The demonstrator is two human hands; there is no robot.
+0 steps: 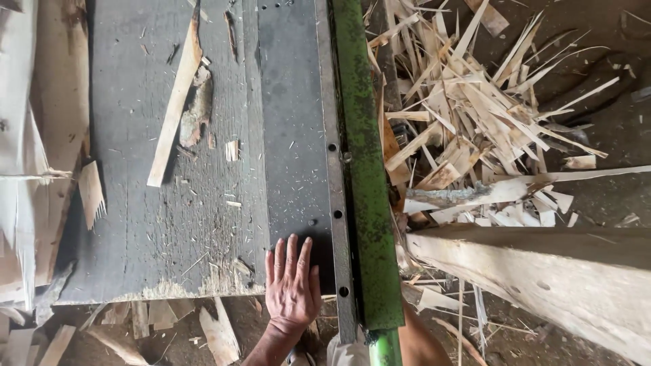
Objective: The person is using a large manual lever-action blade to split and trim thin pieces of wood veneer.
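Note:
My left hand [292, 283] lies flat, palm down, with its fingers spread on the near edge of a dark metal table plate [291, 135]. It holds nothing. Just to its right runs a grey steel strip with bolt holes [335, 176], and beside that a green metal rail [366, 190]. A long thin wood strip [175, 102] lies farther up on the worn grey table surface [156, 224], next to a piece of bark [196, 112]. My right hand is out of sight; only a patch of bare skin [420, 346] shows at the bottom edge.
A big heap of pale wood slivers and offcuts [475, 115] lies on the ground to the right of the rail. A thick pale plank [542, 278] reaches in from the lower right. Rough boards [34, 135] are stacked at the left, and scraps [217, 335] litter the floor below the table.

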